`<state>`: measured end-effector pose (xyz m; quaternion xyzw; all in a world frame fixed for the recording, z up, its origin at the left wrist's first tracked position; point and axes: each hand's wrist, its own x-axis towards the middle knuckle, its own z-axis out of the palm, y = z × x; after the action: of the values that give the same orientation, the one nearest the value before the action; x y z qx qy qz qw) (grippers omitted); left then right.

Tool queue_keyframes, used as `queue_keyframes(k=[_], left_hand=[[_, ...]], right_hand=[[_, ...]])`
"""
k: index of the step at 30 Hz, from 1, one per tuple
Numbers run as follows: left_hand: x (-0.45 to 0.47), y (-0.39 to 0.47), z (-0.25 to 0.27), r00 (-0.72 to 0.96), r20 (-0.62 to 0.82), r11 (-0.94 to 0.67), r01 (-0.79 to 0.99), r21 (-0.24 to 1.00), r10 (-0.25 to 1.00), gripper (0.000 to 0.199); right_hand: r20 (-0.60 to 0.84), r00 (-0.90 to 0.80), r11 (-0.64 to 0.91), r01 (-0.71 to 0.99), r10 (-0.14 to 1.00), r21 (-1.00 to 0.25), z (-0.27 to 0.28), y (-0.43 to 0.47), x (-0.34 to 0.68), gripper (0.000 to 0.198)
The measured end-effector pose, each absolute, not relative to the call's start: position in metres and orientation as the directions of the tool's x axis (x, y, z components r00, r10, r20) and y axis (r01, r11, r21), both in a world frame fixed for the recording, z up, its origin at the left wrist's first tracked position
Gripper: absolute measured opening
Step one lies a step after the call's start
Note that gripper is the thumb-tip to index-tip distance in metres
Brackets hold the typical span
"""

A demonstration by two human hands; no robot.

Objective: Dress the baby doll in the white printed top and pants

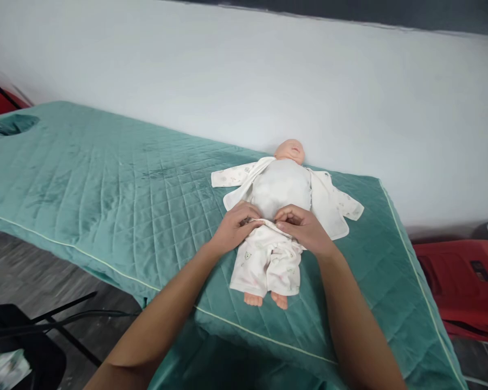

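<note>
A baby doll point(282, 184) lies on its back on the green quilted bed, head toward the wall and bare feet toward me. White patterned trousers point(254, 260) cover its legs up to the waist. My left hand point(238, 225) pinches the waistband on one side, and my right hand point(303, 225) grips it on the other, with fingers curled. A white patterned jacket point(329, 203) lies spread open beneath the doll, its sleeves stretched out to both sides. The doll's pale cloth torso is uncovered between the jacket's front panels.
The green bed cover point(117, 189) extends far to the left, with a face hole point(12, 124) at that end. A white wall point(228, 76) runs behind it. Red chairs point(463, 287) stand at the right, and a black chair point(20, 341) is at the lower left.
</note>
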<state>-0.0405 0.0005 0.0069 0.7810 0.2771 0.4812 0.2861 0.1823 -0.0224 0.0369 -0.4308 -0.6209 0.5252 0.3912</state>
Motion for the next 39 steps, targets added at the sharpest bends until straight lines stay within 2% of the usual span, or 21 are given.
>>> queue_keyframes(k=[5,10,14,16,23,26,31,36,39], left_hand=[[-0.035,0.003,0.025,0.406,0.560,-0.646,0.105,0.756,0.722,0.016],[-0.027,0.011,0.030,0.269,0.465,-0.508,0.117,0.853,0.843,0.022],[-0.023,0.029,0.027,0.124,0.325,-0.335,0.064,0.940,0.937,0.026],[-0.023,0.040,0.023,0.050,0.271,-0.273,0.022,0.962,0.961,0.026],[-0.024,0.061,-0.008,-0.073,0.170,-0.175,-0.075,0.982,0.983,0.025],[-0.026,0.062,-0.016,-0.068,0.148,-0.153,-0.080,0.985,0.987,0.025],[-0.027,0.062,-0.018,-0.046,0.148,-0.151,-0.080,0.985,0.988,0.025],[-0.027,0.061,-0.016,0.049,0.177,-0.182,0.129,0.975,0.983,0.025],[-0.034,0.062,-0.013,0.197,0.176,-0.217,0.216,0.952,0.965,0.023]], right_hand=[[-0.010,-0.376,0.036,0.117,0.926,-0.992,0.044,-0.024,0.193,0.028],[-0.001,-0.387,0.026,0.066,0.922,-0.997,0.045,-0.025,0.198,0.036],[0.050,-0.254,0.024,-0.103,0.966,-0.994,0.043,-0.023,0.210,0.038],[0.040,-0.190,0.015,-0.130,0.981,-0.991,0.041,-0.020,0.219,0.037],[-0.023,0.020,-0.023,-0.004,1.000,-1.000,0.022,-0.001,0.243,0.035],[0.026,0.087,0.026,0.005,0.996,-1.000,0.017,0.005,0.245,0.037],[0.153,0.104,0.158,-0.038,0.983,-0.987,0.013,0.010,0.237,0.037],[0.182,0.125,0.171,0.094,0.975,-0.981,0.002,0.016,0.230,0.031],[0.192,0.118,0.165,0.204,0.974,-0.965,-0.001,0.017,0.237,0.029]])
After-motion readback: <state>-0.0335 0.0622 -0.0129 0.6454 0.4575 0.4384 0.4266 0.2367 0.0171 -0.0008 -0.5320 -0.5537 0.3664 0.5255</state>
